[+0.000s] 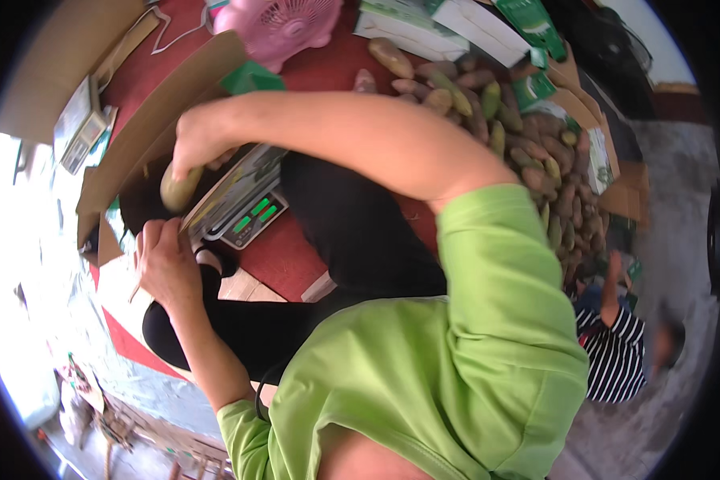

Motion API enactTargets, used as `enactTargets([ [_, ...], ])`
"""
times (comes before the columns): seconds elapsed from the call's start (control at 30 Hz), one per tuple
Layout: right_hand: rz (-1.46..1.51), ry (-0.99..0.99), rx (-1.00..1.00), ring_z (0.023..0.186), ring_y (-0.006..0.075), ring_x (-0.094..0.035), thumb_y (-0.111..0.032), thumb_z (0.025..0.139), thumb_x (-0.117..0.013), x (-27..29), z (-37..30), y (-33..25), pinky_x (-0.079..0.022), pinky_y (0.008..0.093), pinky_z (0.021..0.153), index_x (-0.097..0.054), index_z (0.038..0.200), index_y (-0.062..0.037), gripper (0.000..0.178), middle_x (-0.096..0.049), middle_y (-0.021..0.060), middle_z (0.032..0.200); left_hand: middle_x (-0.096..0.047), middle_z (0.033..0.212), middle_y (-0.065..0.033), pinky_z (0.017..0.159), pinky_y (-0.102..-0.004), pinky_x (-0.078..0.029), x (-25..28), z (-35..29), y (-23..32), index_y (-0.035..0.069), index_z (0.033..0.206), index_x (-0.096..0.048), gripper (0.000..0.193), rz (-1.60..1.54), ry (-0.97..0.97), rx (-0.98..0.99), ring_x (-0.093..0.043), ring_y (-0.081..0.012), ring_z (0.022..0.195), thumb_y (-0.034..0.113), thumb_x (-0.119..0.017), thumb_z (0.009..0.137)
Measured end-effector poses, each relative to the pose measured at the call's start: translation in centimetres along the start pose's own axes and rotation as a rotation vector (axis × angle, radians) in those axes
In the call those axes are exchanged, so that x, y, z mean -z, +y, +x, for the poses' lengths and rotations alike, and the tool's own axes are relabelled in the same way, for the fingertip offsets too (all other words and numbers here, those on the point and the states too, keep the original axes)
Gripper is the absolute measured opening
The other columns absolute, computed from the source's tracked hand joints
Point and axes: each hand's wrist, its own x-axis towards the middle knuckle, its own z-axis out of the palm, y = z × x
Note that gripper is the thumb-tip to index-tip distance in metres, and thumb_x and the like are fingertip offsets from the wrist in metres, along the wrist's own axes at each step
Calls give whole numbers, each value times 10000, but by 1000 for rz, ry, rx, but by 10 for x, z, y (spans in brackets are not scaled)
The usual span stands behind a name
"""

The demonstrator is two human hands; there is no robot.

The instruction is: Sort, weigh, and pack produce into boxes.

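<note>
My right hand [202, 138] reaches across to the left, fingers closed around a yellowish-green mango [178, 190]. Just below it, my left hand [170, 262] has its fingers curled over what looks like a thin cardboard flap; its far side is hidden. An open cardboard box [140, 124] stands beyond both hands, its inside dark. Close to the right of my hands sits a digital scale [258, 222] with lit green displays, and something flat lies on its top, partly covered by my right arm.
A large pile of reddish and green mangoes [540, 156] lies at the right. Behind are a pink fan [280, 24] and white-and-green boxes [472, 30]. A second scale [80, 132] stands at far left. A person in a striped shirt [616, 360] is at the right.
</note>
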Motion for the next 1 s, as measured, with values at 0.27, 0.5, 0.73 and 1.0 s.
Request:
enactTargets([
  [0.27,-11,822,493,888,278,-635,-235,797,-613,-36,-52,19,-488,422,784,-669,991,-116,235,-676,89,926,-572,871,-10,672,-388,-463,1,-5,4,135,882,-652,92,-18,-72,15,-576,-247,821,171,-623,803],
  [0.5,580,1325,283,843,160,-627,-76,807,-608,-69,-133,153,-488,279,760,-633,974,-5,183,-653,90,899,-589,875,-3,636,-374,-473,-5,-4,2,133,893,-657,87,29,0,-70,-594,-228,816,185,-624,831],
  [0.73,425,1127,-552,821,244,-637,-145,775,-601,-204,-164,330,-490,325,748,-652,926,-20,203,-662,123,837,-614,914,-31,689,-374,-466,-8,-2,-4,102,918,-671,176,11,-42,-27,-604,-249,846,250,-597,856],
  [1.0,296,812,-811,918,295,-616,-155,763,-601,-276,-192,363,-497,410,784,-657,934,-69,198,-654,135,935,-612,874,-41,673,-383,-460,-12,0,-1,71,896,-661,205,20,-37,-26,-605,-249,830,264,-596,865],
])
